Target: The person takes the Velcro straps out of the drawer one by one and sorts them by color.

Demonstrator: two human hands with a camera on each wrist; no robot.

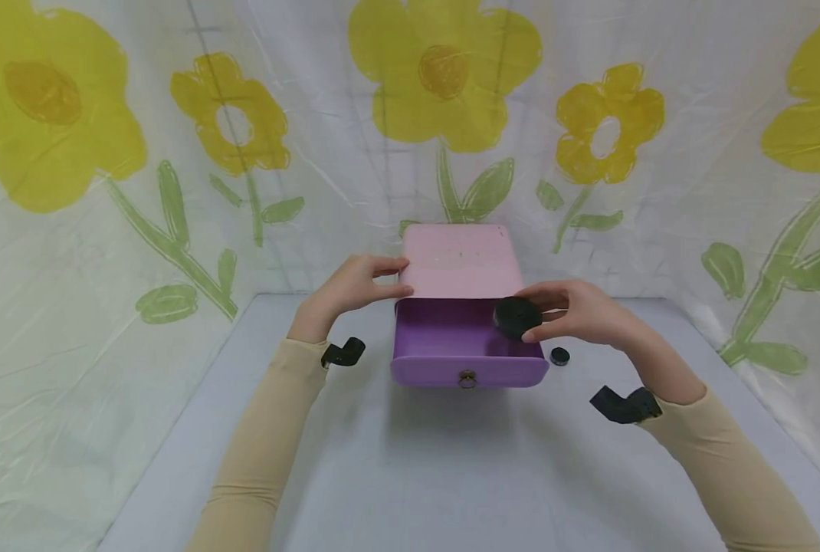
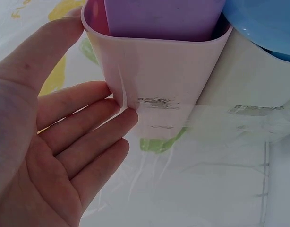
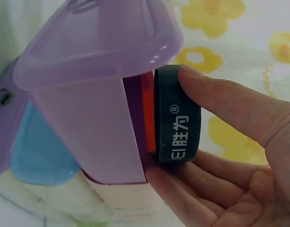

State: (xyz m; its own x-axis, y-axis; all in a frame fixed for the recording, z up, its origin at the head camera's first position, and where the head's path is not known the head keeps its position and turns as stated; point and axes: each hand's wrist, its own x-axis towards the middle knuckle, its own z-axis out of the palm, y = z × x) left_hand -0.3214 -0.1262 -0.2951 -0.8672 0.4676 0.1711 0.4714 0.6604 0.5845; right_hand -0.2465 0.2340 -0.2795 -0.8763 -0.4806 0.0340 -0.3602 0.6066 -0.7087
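A pink drawer cabinet (image 1: 460, 261) stands with its top purple drawer (image 1: 468, 372) pulled out. My left hand (image 1: 356, 290) touches the cabinet's left side. In the left wrist view its thumb lies at the front rim, and its straight fingers (image 2: 95, 137) reach along the pink wall. With thumb and fingers, my right hand (image 1: 582, 313) grips a dark roll of tape (image 1: 516, 317) over the drawer's right side. White lettering shows on the roll (image 3: 178, 123) in the right wrist view, where it stands on edge beside the drawer wall.
Below the purple drawer, a blue drawer (image 3: 43, 151) and another purple drawer (image 3: 5, 111) show in the right wrist view. A small dark round thing (image 1: 559, 356) lies right of the cabinet on the white table (image 1: 451, 475). A flowered curtain (image 1: 327, 153) hangs behind.
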